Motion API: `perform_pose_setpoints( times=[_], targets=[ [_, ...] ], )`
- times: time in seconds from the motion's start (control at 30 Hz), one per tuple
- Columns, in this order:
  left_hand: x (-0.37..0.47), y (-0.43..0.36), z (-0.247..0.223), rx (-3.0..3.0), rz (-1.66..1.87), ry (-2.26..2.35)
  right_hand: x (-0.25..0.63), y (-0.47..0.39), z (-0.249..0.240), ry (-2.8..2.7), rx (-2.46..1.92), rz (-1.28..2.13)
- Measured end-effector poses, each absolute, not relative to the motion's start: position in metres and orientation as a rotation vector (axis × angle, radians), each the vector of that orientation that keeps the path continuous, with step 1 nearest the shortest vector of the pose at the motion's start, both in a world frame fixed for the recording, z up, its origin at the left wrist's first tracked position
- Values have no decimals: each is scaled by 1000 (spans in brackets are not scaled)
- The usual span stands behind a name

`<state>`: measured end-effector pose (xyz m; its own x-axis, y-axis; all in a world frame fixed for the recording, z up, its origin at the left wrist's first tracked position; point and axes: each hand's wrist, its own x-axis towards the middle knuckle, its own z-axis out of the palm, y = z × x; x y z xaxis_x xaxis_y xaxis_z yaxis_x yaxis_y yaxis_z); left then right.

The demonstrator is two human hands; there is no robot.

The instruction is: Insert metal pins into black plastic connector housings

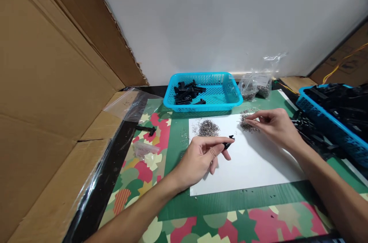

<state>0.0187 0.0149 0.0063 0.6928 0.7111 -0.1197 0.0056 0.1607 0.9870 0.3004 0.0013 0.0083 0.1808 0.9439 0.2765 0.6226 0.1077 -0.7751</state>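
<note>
My left hand (202, 155) is closed on a small black plastic part (229, 144), gripped between thumb and fingers above a white sheet of paper (244, 170). Behind it lies a heap of tiny metal pieces (207, 128), too small to name surely. My right hand (271, 124) has its thumb and fingertips pinched together at the edge of a second pile of small metal pieces (247, 120). Whatever sits in that pinch is too small to make out.
A blue basket (202, 108) at the back holds several black parts. Another blue basket (330, 120), heaped with black parts, stands right, with loose ones beside it. Plastic bags of metal pieces (255, 87) stand behind. One black part (146, 130) lies left, near a cardboard wall (57, 63).
</note>
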Motion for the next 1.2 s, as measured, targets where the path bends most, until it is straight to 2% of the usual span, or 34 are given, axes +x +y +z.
perform_pose_setpoints(
  times=[0.47,0.7,0.9,1.2],
  targets=[
    [23,22,10,1274,615,664,291,9,6,-1435,-1618,613],
    [24,21,11,1305,609,677,276,8,10,-1477,-1600,500],
    [23,22,10,1257,634,716,277,5,5,-1662,-1888,394],
    [22,18,10,1263,658,715,275,3,9,-1771,-1913,512]
  ],
)
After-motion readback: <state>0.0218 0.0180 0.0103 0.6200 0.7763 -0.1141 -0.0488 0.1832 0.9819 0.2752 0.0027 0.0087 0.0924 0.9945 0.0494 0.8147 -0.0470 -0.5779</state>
